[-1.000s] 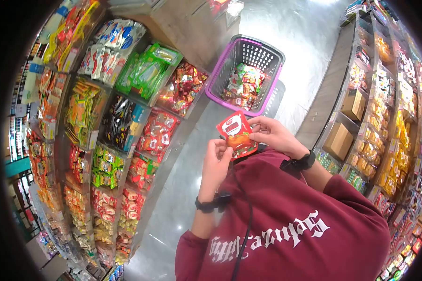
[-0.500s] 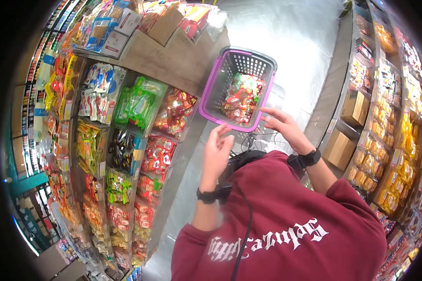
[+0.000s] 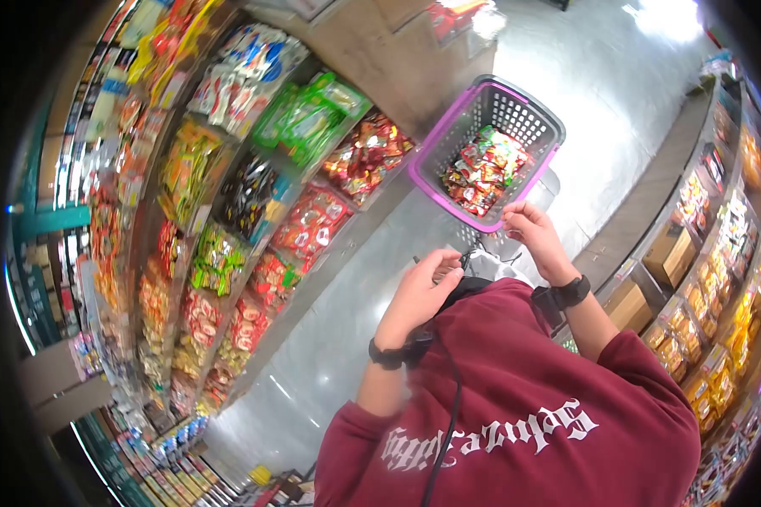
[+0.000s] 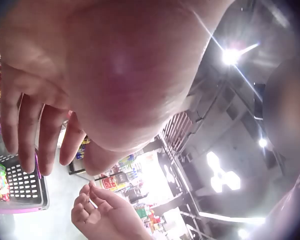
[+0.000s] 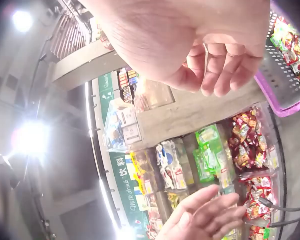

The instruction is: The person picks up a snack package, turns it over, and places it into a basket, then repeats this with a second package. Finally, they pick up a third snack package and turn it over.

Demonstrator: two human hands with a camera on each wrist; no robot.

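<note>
by the top edge of the left wrist view, the left hand [image 4: 85, 85] is cut off; by that of the right wrist view, the right hand [image 5: 205, 42]. the basket [image 4: 26, 187] is cropped in both. its floor is largely hidden by packets [image 3: 484, 169], whose print is too small to be read. the sweatshirt [image 3: 516, 380] is cut by the head view's bottom edge, and the shelves [image 3: 731, 287] at right are blurred.
</note>
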